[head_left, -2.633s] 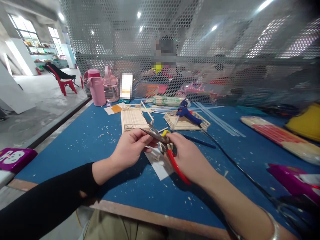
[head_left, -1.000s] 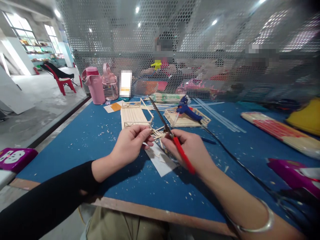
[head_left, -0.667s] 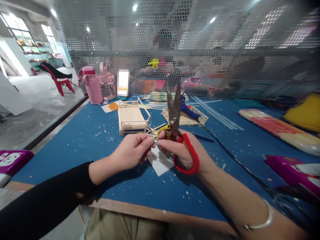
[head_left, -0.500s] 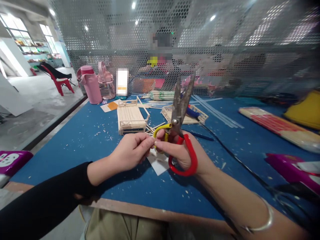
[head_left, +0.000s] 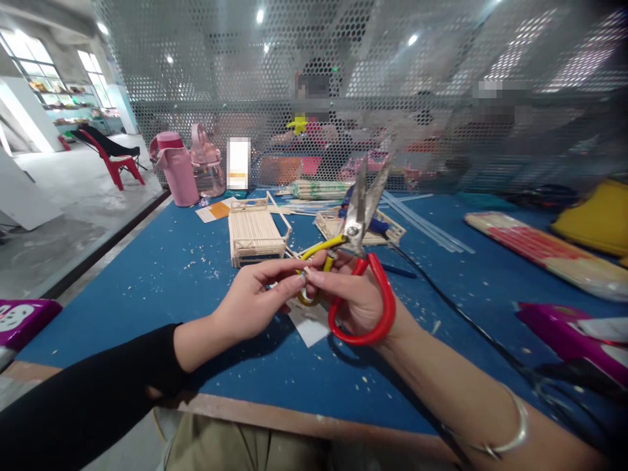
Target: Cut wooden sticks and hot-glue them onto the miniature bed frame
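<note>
My right hand (head_left: 356,288) is closed around a pair of scissors (head_left: 357,222). Its blades point up and stand apart; one handle loop is red, the other yellow. Just left of it, my left hand (head_left: 260,291) is closed in a pinch, fingertips meeting those of my right hand. Something tiny and pale shows between the fingertips, too small to name. Beyond the left hand sits a small frame of thin wooden sticks (head_left: 258,229). A second, flatter stick piece (head_left: 328,226) lies partly hidden behind the scissors. Under the hands is a white card (head_left: 310,327).
Blue tabletop (head_left: 147,288) holds scattered chips. A pink jug (head_left: 181,173), a clear bottle (head_left: 209,170) and a lit phone (head_left: 239,163) stand back left. At right are clear strips (head_left: 422,222), a bagged stick pack (head_left: 534,252), a purple item (head_left: 564,333) and a black cable (head_left: 456,317).
The scissors have tilted a little to the right and dropped slightly. My left fingers have straightened somewhat, and the fingertips of both hands still meet.
</note>
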### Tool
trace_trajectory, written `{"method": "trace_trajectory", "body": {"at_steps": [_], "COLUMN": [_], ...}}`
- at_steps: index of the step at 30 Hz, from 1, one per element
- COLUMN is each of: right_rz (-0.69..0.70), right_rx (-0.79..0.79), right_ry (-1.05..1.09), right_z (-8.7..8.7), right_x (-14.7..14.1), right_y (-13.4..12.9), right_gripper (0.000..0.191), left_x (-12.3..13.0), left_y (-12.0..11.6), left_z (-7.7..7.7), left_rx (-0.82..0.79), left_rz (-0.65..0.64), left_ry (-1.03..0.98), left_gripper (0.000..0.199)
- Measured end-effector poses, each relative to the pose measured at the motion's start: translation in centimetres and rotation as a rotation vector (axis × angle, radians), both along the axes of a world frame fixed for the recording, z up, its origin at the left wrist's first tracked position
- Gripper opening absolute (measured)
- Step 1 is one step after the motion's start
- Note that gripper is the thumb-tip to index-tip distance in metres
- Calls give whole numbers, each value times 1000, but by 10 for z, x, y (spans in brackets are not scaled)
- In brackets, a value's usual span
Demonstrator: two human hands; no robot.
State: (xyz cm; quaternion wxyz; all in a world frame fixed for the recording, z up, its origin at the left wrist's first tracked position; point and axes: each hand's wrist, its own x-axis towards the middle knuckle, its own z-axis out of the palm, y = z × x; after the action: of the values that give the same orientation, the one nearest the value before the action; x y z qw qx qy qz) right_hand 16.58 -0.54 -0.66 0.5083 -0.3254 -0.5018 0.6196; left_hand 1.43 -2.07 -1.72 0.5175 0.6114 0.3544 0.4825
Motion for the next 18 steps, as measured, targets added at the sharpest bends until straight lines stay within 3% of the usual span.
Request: {"method": "trace_trajectory", "body": {"at_steps": [4,11,14,18], "right_rz": [21,-1,-74,-101], "right_rx": [-8,54,144,198], "right_ry": [36,-49,-152,-254], "right_z": [-1,-9,-11,-10], "right_x": [-2,1,5,8], "right_y": [-2,0,2,3], "right_gripper": [24,24,22,23], "left_x": [1,3,3,2], "left_y": [1,1,2,3], "left_z": [-1,6,7,7], "left_rx": [-4,-151,-154,-153], "left_rz": [49,-55,-39,-124], "left_ry": [-51,-155,-124,-34], "left_gripper": [23,28,33,37]}}
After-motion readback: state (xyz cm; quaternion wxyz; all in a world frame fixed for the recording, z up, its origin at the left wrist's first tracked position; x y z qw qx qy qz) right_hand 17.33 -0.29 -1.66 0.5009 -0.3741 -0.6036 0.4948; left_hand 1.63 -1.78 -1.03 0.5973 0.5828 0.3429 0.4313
